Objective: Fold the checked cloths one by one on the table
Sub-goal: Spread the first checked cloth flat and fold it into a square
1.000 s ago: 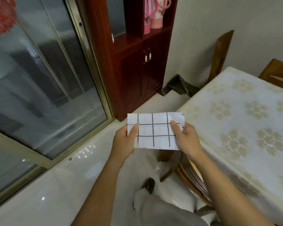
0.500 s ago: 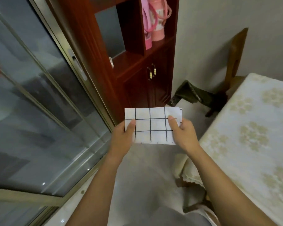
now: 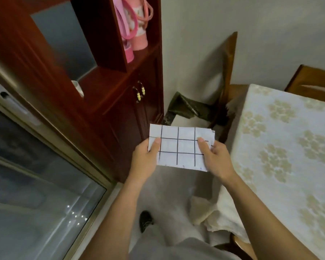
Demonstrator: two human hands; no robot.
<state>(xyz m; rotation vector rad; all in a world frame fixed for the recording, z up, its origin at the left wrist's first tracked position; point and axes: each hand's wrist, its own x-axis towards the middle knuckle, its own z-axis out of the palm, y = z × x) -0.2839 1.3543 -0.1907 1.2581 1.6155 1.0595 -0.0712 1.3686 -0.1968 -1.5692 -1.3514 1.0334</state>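
A white checked cloth (image 3: 178, 146) with dark grid lines is folded into a small rectangle and held in the air, left of the table. My left hand (image 3: 144, 160) pinches its left edge, thumb on top. My right hand (image 3: 214, 158) pinches its right edge the same way. The table (image 3: 289, 147), covered by a cream floral tablecloth, lies to the right of both hands. Several layers show at the cloth's right edge.
A dark red wooden cabinet (image 3: 120, 102) with pink flasks (image 3: 137, 32) stands ahead on the left. A sliding glass door (image 3: 36, 184) fills the left side. Wooden chairs (image 3: 227, 76) stand by the wall and behind the table. A dark bag (image 3: 188, 107) lies on the floor.
The view has swung and tilted, so the cabinet now looms closer and the table sits further right. Both hands keep the same hold on the folded cloth.
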